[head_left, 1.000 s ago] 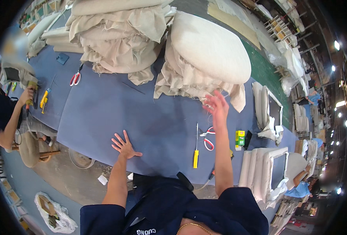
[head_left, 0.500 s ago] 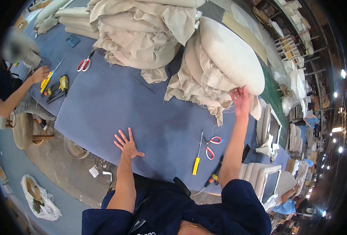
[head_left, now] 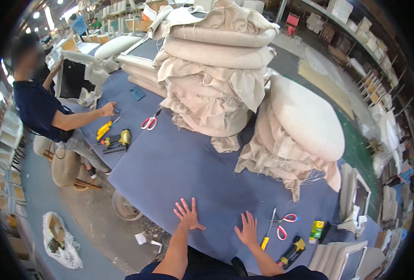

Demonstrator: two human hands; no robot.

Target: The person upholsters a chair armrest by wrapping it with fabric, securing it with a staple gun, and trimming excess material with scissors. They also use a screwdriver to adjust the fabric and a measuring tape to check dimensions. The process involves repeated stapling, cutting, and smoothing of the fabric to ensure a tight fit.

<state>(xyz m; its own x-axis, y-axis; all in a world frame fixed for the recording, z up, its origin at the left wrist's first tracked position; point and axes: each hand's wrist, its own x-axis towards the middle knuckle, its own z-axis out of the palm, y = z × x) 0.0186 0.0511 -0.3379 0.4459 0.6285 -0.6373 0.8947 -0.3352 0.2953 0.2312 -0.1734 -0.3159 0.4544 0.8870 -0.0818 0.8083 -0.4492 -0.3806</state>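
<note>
My left hand [head_left: 189, 216] is open, fingers spread, over the near edge of the blue-covered table [head_left: 160, 172]. To its right my right hand [head_left: 248, 229] is open too, palm down with nothing in it. Beside the right hand lie a screwdriver-like tool with a yellow handle [head_left: 265, 243] and red-and-white handled scissors [head_left: 282, 232]. Beyond both hands stands a tall stack of beige fabric-covered cushions [head_left: 207, 88] with frayed cloth edges. A shorter cushion stack [head_left: 305, 116] leans to the right, topped by a smooth pale cushion.
A yellow-black staple gun [head_left: 293, 252] and a green-yellow box [head_left: 316, 230] lie at the near right. At the left, a co-worker [head_left: 43, 102] reaches over another staple gun [head_left: 120, 141], near a second pair of scissors [head_left: 149, 122]. A plastic bag [head_left: 60, 242] sits on the floor.
My right hand has left the pale cushion on the shorter stack and come back near my left hand. The view has shifted, showing more of the tall stack and the co-worker.
</note>
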